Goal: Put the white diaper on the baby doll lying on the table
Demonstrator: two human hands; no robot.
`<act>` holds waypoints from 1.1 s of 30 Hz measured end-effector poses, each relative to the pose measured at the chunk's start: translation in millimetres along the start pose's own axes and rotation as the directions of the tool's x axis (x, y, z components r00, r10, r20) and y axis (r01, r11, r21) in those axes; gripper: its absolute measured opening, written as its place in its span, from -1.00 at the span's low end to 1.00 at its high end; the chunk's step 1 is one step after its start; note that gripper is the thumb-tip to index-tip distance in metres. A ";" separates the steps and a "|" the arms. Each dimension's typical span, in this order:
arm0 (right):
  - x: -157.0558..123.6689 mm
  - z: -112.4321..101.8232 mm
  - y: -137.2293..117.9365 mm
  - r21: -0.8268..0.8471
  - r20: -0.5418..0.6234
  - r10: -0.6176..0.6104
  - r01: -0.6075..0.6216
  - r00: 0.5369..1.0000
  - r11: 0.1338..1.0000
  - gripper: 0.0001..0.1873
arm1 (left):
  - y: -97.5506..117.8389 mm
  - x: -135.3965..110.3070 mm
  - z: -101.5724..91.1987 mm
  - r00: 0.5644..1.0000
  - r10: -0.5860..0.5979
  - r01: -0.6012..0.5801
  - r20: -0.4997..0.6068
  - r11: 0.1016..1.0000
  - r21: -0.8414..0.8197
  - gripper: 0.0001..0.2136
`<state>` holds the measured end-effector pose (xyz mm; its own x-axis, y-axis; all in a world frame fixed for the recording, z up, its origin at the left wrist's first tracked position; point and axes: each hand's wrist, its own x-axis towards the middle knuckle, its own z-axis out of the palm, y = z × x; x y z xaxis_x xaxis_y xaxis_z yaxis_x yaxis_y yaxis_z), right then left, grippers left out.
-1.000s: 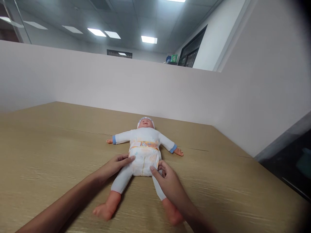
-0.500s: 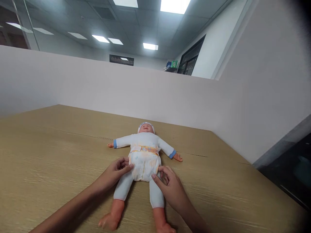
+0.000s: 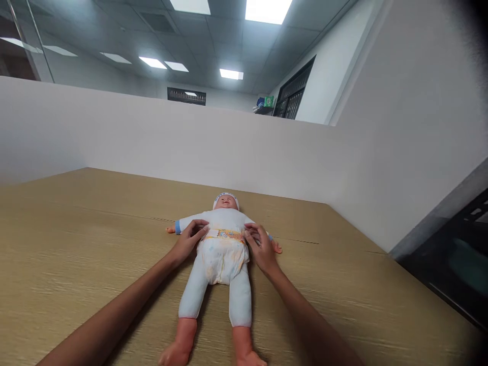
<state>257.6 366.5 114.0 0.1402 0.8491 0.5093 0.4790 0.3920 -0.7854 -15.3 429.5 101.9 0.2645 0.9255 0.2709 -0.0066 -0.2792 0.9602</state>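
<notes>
A baby doll (image 3: 227,219) in a white outfit with blue cuffs and a white printed cap lies on its back, feet toward me. Around its hips is a white diaper (image 3: 222,256) with an orange patterned waistband across the belly. At the waist's left side my left hand (image 3: 190,238) is closed, thumb and fingers pinching the diaper's upper edge. My right hand (image 3: 261,246) grips the opposite side of the waistband in the same way, covering part of the doll's arm. The fingertips of both hands are partly hidden.
The doll rests on a wide wood-grain table (image 3: 114,223). A low white partition (image 3: 190,137) stands behind the table, and a wall rises at the right. A dark, glossy object (image 3: 457,254) is beyond the right edge.
Both hands have moved up from the diaper's leg openings to its waist sides. The diaper's lower edges now sit gathered closer round the legs. The view has shifted slightly.
</notes>
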 end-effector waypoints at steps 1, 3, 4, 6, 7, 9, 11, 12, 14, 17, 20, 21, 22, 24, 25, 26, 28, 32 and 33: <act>1.2 4.0 4.9 0.005 0.013 -0.004 0.004 1.000 1.000 -0.56 | -3.4 1.6 2.2 1.000 0.002 -0.002 0.012 1.000 -0.004 -0.40; -0.7 8.0 12.4 0.011 0.043 -0.013 0.013 0.999 1.000 -0.55 | -9.4 1.4 2.2 1.000 0.002 -0.002 0.027 1.000 0.000 -0.40; -2.4 8.1 14.9 0.015 0.059 -0.018 0.017 0.998 1.000 -0.55 | -12.0 0.7 0.7 0.999 0.004 -0.004 0.034 1.000 0.002 -0.41; -5.2 6.1 17.8 0.020 0.087 -0.030 0.028 0.996 0.999 -0.55 | -16.6 -0.1 -2.9 0.999 0.012 -0.012 0.050 1.000 0.004 -0.44; -5.8 4.6 18.5 0.025 0.100 -0.035 0.033 0.994 0.999 -0.55 | -18.5 -0.2 -4.2 0.998 0.017 -0.017 0.055 1.000 0.003 -0.45; -5.5 1.3 19.5 0.010 0.097 -0.049 0.048 0.994 0.999 -0.55 | -21.1 0.1 -5.1 0.998 0.026 -0.026 0.059 1.000 -0.002 -0.46; -3.8 -2.5 21.4 -0.034 0.041 -0.061 0.062 0.997 0.998 -0.59 | -21.8 -0.1 -5.1 0.997 0.045 -0.045 0.063 0.999 0.005 -0.48; -2.7 -5.1 22.8 -0.063 -0.006 -0.063 0.062 0.998 0.996 -0.60 | -21.6 -0.4 -5.7 0.997 0.062 -0.064 0.055 0.998 0.024 -0.50; 0.0 -12.3 26.7 -0.130 -0.111 -0.061 0.047 0.992 0.990 -0.59 | -20.8 -0.7 -10.2 0.991 0.129 -0.126 -0.016 0.983 0.133 -0.56; 6.1 -26.9 33.6 -0.259 -0.199 -0.073 0.020 0.977 0.966 -0.63 | -23.0 2.4 -26.9 0.937 0.314 -0.206 -0.153 0.851 0.483 -0.64; 13.7 -40.7 41.5 -0.385 -0.168 -0.099 0.027 0.981 0.923 -0.65 | -32.0 9.9 -48.3 0.900 0.403 -0.159 -0.164 0.655 0.739 -0.58; 16.0 -44.2 44.5 -0.411 -0.144 -0.099 0.031 0.985 0.911 -0.64 | -35.8 12.4 -54.2 0.907 0.387 -0.122 -0.167 0.621 0.774 -0.54; 17.8 -47.0 47.6 -0.430 -0.122 -0.093 0.032 0.988 0.902 -0.61 | -39.5 14.6 -59.0 0.919 0.353 -0.081 -0.175 0.604 0.793 -0.50; 20.1 -51.0 53.5 -0.449 -0.083 -0.068 0.024 0.994 0.893 -0.54 | -45.1 17.6 -64.9 0.948 0.260 -0.010 -0.183 0.600 0.800 -0.45; 20.6 -52.4 55.8 -0.452 -0.066 -0.052 0.017 0.996 0.892 -0.52 | -46.6 18.3 -66.4 0.959 0.216 0.017 -0.184 0.603 0.797 -0.44; 20.7 -53.4 57.4 -0.450 -0.049 -0.036 0.010 0.998 0.893 -0.51 | -47.0 18.7 -67.2 0.966 0.181 0.039 -0.184 0.604 0.796 -0.43; 20.2 -54.3 58.1 -0.442 -0.020 -0.005 -0.005 1.000 0.897 -0.50 | -44.9 18.8 -67.4 0.973 0.139 0.067 -0.184 0.596 0.800 -0.40; 17.8 -47.1 51.1 -0.395 0.033 0.058 -0.041 0.998 0.918 -0.51 | -33.0 16.9 -62.1 0.982 0.089 0.075 -0.169 0.633 0.770 -0.37; 16.8 -42.4 48.5 -0.372 0.057 0.080 -0.053 0.995 0.927 -0.51 | -29.3 16.0 -58.8 0.986 0.066 0.070 -0.154 0.668 0.741 -0.37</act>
<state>319.9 384.7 99.4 0.1283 0.8967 0.4237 0.7588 0.1863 -0.6241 -67.5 467.5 82.1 0.1123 0.9332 0.3413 0.7287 -0.3109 0.6102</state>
